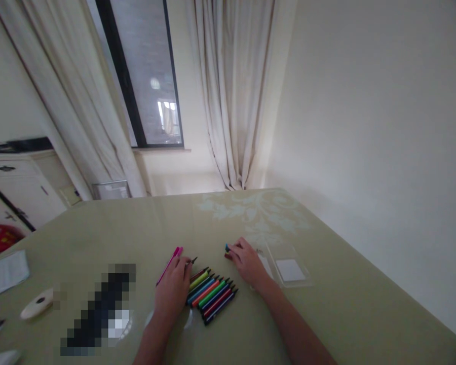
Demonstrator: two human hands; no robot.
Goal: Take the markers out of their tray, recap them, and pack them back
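Observation:
A row of felt-tip markers [215, 293] in several colours lies side by side on the table, their dark caps pointing up and right. My left hand [173, 285] is at the row's left end, fingers curled; a dark marker tip [193, 260] sticks out from under them. Just beyond that hand lie pink pens [168, 265], one long and thin, partly covered by my fingers. Right of the row, my right hand [246, 261] pinches a blue-ended marker [227, 248], most of which my fingers hide. Beside this wrist lies a clear plastic case [302, 274].
The green table [349, 304] has a pale leaf pattern at its far end. On the left are a white oval object [38, 304], a blurred-out dark item [99, 314] and a pale packet [5, 274]. A wall [383, 126] runs along the table's right side; curtains [235, 91] hang beyond.

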